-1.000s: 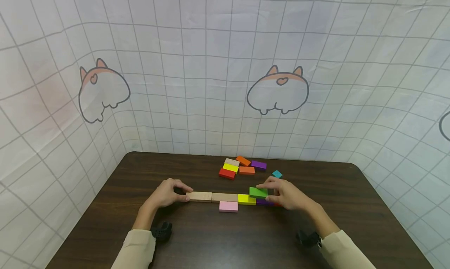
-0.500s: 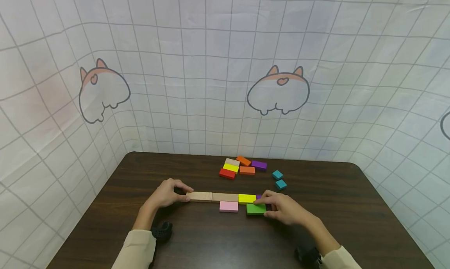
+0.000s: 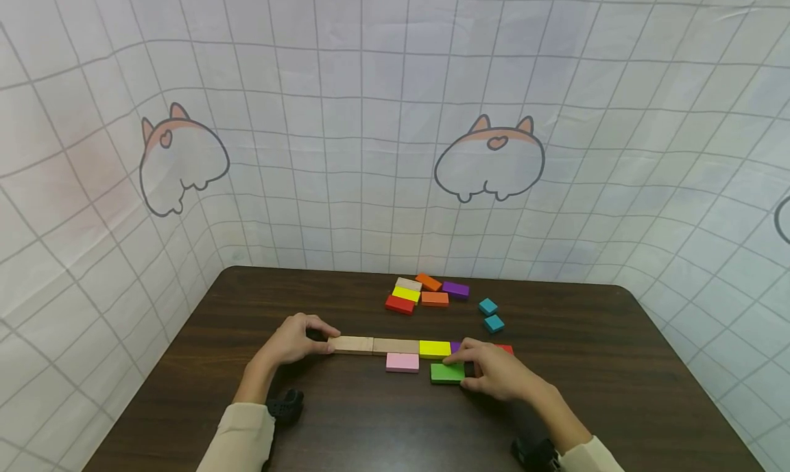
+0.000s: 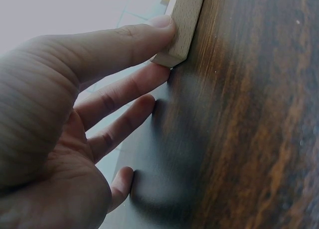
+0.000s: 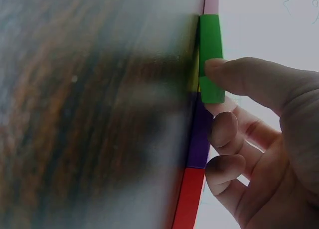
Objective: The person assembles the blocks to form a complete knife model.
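My left hand [image 3: 293, 339] pinches the left end of a plain wooden block [image 3: 353, 346] between thumb and fingers. That block begins a row along the table: another wooden block [image 3: 396, 347], a yellow block [image 3: 435, 350], a purple block [image 3: 455, 347] and a red block [image 3: 505, 350], these last two partly behind my right hand [image 3: 501, 371]. Thumb and fingers of that hand hold a green block [image 5: 211, 54] by its right end, on the near side of the yellow one. To its left a pink block [image 3: 402, 363] lies against the row's near side.
Farther back lie loose blocks: red [image 3: 400, 305], yellow [image 3: 406, 294], wooden [image 3: 409, 284], two orange ones [image 3: 435, 299] and a purple one [image 3: 456, 290]. Two small teal pieces [image 3: 494, 323] sit behind my right hand. A grid-patterned curtain [image 3: 345, 184] encloses the table's back and sides.
My right hand has brought the green block from above the row toward me and slightly left, down to its near side. The red block's end and both teal pieces now show. My left hand stays put.
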Action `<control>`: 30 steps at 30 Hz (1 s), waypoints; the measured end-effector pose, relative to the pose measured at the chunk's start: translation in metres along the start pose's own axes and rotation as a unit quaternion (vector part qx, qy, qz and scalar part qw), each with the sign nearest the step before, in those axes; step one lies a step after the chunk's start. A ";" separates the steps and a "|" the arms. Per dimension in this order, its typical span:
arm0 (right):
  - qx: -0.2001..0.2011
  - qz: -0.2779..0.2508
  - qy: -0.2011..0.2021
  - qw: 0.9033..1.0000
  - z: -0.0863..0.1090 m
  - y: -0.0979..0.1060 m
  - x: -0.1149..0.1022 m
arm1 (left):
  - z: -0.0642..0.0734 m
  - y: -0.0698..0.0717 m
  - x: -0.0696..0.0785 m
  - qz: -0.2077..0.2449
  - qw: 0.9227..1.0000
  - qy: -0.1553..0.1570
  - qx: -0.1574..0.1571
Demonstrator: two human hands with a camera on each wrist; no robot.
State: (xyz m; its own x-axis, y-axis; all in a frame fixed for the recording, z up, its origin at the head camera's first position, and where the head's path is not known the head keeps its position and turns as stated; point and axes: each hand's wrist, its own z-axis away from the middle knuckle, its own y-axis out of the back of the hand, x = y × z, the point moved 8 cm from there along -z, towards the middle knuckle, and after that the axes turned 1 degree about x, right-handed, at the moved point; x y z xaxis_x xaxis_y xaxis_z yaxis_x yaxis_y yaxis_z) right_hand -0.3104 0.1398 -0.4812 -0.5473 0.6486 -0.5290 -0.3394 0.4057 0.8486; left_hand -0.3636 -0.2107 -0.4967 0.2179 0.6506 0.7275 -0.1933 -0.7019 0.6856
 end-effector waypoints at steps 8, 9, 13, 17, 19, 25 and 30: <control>0.018 -0.011 -0.006 1.000 -0.001 0.002 0.003 | -0.001 0.000 0.000 -0.002 1.000 0.001 0.003; 0.020 -0.011 -0.005 1.000 -0.001 0.003 0.003 | -0.001 0.000 0.000 -0.002 1.000 0.002 0.003; 0.021 -0.012 -0.003 1.000 -0.002 0.003 0.003 | -0.001 0.001 0.000 -0.002 1.000 0.003 0.003; 0.020 -0.016 -0.005 1.000 -0.005 0.002 0.002 | -0.001 0.001 0.000 -0.001 1.000 0.002 0.003; 0.021 -0.017 -0.009 1.000 -0.006 0.002 0.003 | -0.001 0.001 0.000 0.000 1.000 0.002 0.003; 0.026 -0.004 -0.016 1.000 -0.012 0.001 0.003 | 0.000 0.000 -0.001 0.001 1.000 0.001 0.001; 0.029 -0.001 -0.008 1.000 -0.017 0.002 0.002 | 0.000 0.000 -0.002 0.002 1.000 0.003 0.000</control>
State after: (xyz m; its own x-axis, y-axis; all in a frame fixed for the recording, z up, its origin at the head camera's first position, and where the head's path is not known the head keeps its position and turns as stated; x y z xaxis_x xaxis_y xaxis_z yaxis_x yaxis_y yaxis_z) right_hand -0.3252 0.1309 -0.4805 -0.5342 0.6572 -0.5317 -0.2951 0.4445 0.8458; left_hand -0.3643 -0.2118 -0.4980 0.2110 0.6501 0.7300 -0.1932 -0.7043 0.6831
